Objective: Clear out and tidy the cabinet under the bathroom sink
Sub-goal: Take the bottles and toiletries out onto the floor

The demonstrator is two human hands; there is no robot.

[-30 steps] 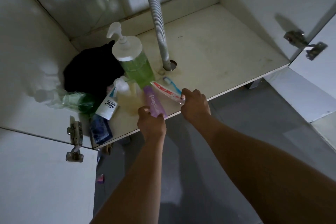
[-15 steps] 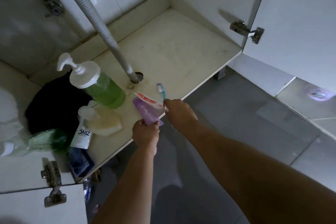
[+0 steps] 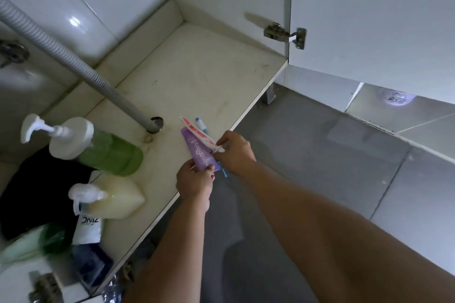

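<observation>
My left hand [image 3: 194, 179] grips the lower end of a purple tube [image 3: 198, 152] at the front edge of the cabinet floor [image 3: 197, 74]. My right hand [image 3: 236, 152] pinches the end of a red and white toothpaste tube [image 3: 197, 131] lying across the purple one, with a blue and white toothbrush [image 3: 202, 125] beside it; the brush's blue handle pokes out below that hand. To the left stand a green pump bottle [image 3: 108, 152], a cream pump bottle [image 3: 115, 198] and a white ZINC bottle [image 3: 88, 226].
A grey corrugated drain hose [image 3: 73, 61] slants into a hole in the cabinet floor. A black cloth [image 3: 37, 192], a green bag [image 3: 32, 243] and a dark blue pack [image 3: 91, 268] crowd the left. The open right door [image 3: 369, 19] hangs over the grey floor tiles [image 3: 320, 155].
The view has swung right and closer. Both hands have kept their hold on the tubes, shifting slightly right along the cabinet's front edge.
</observation>
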